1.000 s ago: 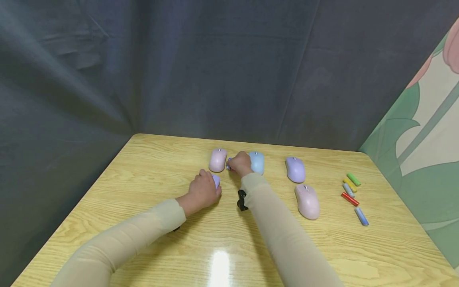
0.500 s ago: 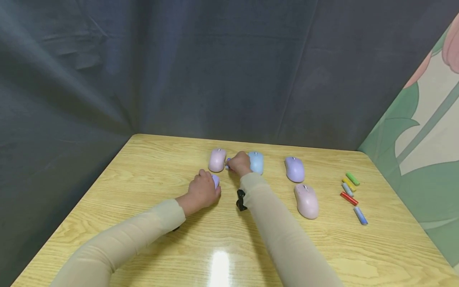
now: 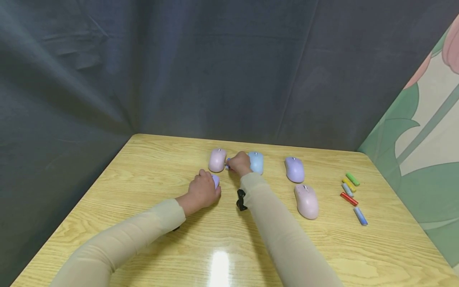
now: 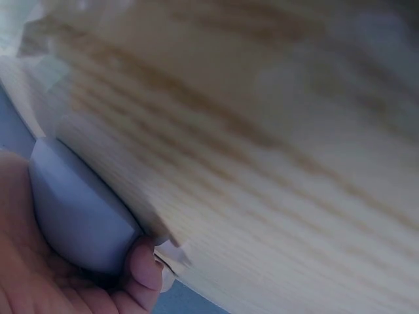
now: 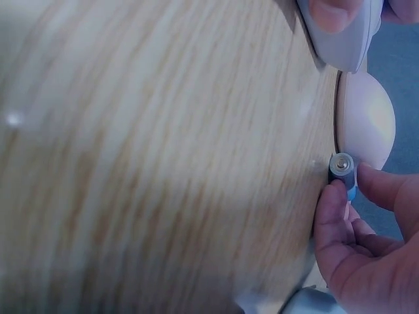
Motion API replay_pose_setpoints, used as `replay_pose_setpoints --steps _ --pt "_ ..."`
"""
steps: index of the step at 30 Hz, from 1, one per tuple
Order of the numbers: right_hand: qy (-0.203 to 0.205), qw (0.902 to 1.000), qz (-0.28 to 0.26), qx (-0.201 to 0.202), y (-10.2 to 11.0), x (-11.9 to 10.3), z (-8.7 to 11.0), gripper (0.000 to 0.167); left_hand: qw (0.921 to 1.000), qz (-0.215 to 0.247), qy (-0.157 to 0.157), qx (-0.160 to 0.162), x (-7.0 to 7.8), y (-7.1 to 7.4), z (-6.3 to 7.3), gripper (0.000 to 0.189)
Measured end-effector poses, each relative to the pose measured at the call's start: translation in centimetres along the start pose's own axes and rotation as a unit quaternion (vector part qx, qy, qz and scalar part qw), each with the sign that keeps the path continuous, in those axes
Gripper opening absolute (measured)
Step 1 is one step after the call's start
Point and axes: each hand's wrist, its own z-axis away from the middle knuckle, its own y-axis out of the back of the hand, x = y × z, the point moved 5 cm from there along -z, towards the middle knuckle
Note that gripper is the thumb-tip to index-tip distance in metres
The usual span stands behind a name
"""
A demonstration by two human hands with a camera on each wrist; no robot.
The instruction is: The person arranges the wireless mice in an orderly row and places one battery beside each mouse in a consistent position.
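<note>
My left hand [image 3: 203,189] grips a purple computer mouse [image 3: 216,181] on the table, mostly covering it in the head view. The left wrist view has the thumb and fingers around the side of that mouse [image 4: 82,209]. With its thumb and fingers my right hand [image 3: 239,162] pinches a small battery [image 5: 342,166] low over the tabletop. One end of the battery faces the right wrist camera; its far part is hidden by fingers. A pink mouse [image 3: 217,160] lies just left of the right hand, and a light blue mouse [image 3: 256,162] just right of it.
Farther right on the wooden table [image 3: 161,159] lie another purple mouse [image 3: 295,170] and a larger pink mouse [image 3: 306,201]. Several small coloured cylinders, among them a red cylinder [image 3: 349,199], form a loose row near the right edge. A dark curtain [image 3: 229,79] hangs behind.
Both hands stay in nearly the same place. The head view shifts very slightly; no object is visibly moved, taken or let go.
</note>
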Motion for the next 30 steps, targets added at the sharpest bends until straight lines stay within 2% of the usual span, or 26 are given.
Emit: replay_pose_setpoints --steps 14,21,26,30 --pt "-0.003 1.0000 -0.002 0.002 0.8 -0.3 0.4 0.020 1.0000 -0.001 0.002 0.006 0.2 0.2 0.1 0.059" --pt "0.026 0.9996 0.014 0.000 1.5 -1.3 0.5 0.022 1.0000 -0.002 0.007 -0.007 0.0 0.2 0.3 0.060" --pt "0.042 0.9986 -0.019 -0.024 2.8 -2.5 0.7 0.037 0.9999 -0.008 0.003 -0.008 0.0 0.1 0.3 0.060" --pt "0.051 0.9979 -0.025 -0.033 4.5 -3.5 1.4 0.036 1.0000 0.000 -0.005 0.003 0.0 0.2 0.3 0.057"
